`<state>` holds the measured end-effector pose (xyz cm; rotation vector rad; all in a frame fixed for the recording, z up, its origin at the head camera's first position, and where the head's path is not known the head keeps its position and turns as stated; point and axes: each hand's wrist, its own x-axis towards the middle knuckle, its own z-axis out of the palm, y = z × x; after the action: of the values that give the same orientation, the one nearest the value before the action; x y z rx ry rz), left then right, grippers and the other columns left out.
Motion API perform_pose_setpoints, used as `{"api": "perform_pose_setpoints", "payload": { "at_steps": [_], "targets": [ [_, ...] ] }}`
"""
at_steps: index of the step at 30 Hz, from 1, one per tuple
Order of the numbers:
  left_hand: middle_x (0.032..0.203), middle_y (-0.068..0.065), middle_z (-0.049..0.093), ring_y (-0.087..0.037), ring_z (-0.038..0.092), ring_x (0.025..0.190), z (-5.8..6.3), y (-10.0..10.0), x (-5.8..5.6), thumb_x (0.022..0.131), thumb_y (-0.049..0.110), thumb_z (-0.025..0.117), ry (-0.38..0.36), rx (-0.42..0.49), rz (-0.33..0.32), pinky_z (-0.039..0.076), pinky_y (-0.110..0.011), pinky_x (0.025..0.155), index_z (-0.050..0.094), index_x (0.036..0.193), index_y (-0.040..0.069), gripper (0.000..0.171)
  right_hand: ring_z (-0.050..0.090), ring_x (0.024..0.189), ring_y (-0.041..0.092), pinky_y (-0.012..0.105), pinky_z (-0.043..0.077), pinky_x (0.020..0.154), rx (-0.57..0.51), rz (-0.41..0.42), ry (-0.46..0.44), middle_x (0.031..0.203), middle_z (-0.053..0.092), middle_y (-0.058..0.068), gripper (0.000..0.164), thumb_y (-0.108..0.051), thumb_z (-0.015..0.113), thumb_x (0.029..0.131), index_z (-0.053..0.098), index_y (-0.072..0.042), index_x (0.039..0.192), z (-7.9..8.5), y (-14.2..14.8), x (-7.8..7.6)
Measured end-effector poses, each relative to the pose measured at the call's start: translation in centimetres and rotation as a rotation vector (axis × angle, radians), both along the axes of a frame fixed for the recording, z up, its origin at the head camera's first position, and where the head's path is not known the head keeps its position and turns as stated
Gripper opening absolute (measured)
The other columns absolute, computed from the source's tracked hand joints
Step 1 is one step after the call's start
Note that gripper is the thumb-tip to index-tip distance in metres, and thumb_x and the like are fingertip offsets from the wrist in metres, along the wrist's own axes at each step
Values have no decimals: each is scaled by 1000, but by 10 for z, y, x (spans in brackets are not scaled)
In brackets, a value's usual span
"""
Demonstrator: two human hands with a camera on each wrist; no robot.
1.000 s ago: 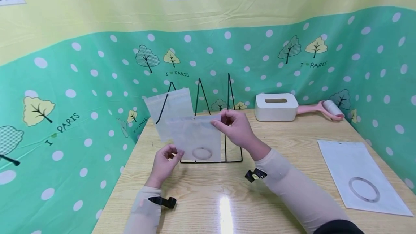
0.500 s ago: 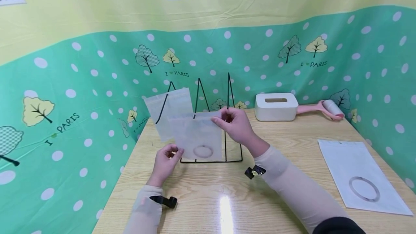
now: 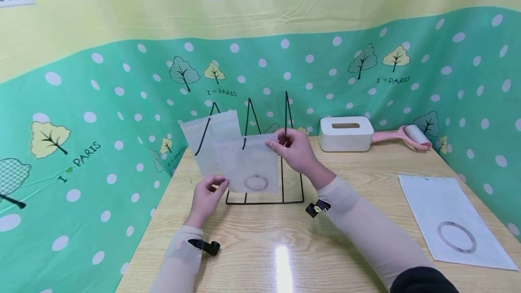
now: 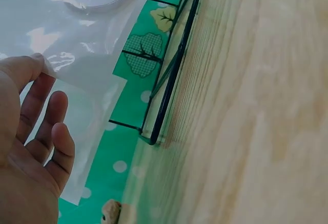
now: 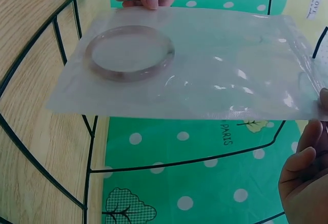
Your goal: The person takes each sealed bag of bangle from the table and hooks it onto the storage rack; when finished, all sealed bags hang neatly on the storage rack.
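Observation:
A translucent plastic pouch (image 3: 248, 162) with a bangle (image 3: 256, 183) inside is stretched between my two hands in front of a black wire rack (image 3: 264, 202). My left hand (image 3: 205, 198) pinches its lower left corner between thumb and fingers. At the upper right corner my right hand (image 3: 295, 150) grips the edge. The tip of the rack's middle prong shows in front of the pouch's top part. Another pouch (image 3: 211, 130) hangs tilted on the left prong, partly behind the held one. In the right wrist view the bangle (image 5: 128, 75) lies near the pouch's left end.
A larger white pouch (image 3: 439, 202) with a ring shape lies flat on the table at the right. Behind it stand a white tissue box (image 3: 346, 134) and a pink lint roller (image 3: 400, 137). Patterned cloth (image 3: 122, 125) hangs around the table.
Both hands have raised the pouch slightly and pushed it toward the rack. More of the middle prong's tip now shows in front of it.

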<state>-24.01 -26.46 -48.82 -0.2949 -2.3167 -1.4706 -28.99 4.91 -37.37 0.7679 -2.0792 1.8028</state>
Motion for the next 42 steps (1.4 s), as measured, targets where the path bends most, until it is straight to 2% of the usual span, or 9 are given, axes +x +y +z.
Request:
{"api": "perform_pose_setpoints", "payload": {
  "at_steps": [2, 7, 14, 25, 32, 42],
  "targets": [
    [97, -1, 75, -18, 65, 82, -8, -4, -9, 97, 24, 79, -6, -3, 3, 51, -27, 70, 79, 102, 13, 12, 48, 65, 26, 28, 39, 53, 10, -7, 12, 74, 57, 11, 19, -19, 82, 95, 69, -8, 86, 0, 0, -3],
    [94, -3, 74, -18, 64, 84, -3, -2, -17, 97, 28, 79, -32, -5, 21, 51, -28, 70, 78, 103, 12, 17, 47, 64, 20, 28, 39, 54, 12, -29, -2, 74, 57, 6, 18, -21, 81, 95, 69, -9, 88, 1, 1, -11],
    [94, -2, 73, -18, 65, 86, 1, -1, -29, 99, 31, 77, -34, -32, 47, 51, -28, 71, 78, 102, 14, 17, 49, 65, 21, 28, 41, 55, 14, -53, -1, 75, 59, 7, 17, -17, 79, 96, 70, -4, 90, 0, 1, -21],
    [93, -2, 73, -19, 64, 85, 5, 4, -42, 99, 31, 76, -45, -37, 113, 52, -28, 69, 79, 105, 14, 18, 53, 70, 24, 31, 45, 58, 39, -79, 9, 80, 62, 8, 15, -24, 77, 98, 72, -10, 94, -1, 1, -39],
    [96, -4, 74, -21, 64, 85, 11, 10, -50, 98, 26, 77, -26, -28, 142, 53, -29, 68, 79, 105, 12, 16, 55, 72, 22, 29, 48, 60, 20, -107, -16, 84, 64, 8, 22, -29, 78, 98, 74, -8, 96, 0, -1, -51],
    [102, -3, 76, -20, 66, 85, 11, 14, -61, 98, 30, 78, -37, 5, 183, 54, -30, 69, 80, 107, 14, 18, 55, 74, 23, 30, 47, 60, -2, -134, -35, 85, 65, 8, 23, -31, 78, 97, 73, -9, 94, 2, -5, -62]
  ]
}}
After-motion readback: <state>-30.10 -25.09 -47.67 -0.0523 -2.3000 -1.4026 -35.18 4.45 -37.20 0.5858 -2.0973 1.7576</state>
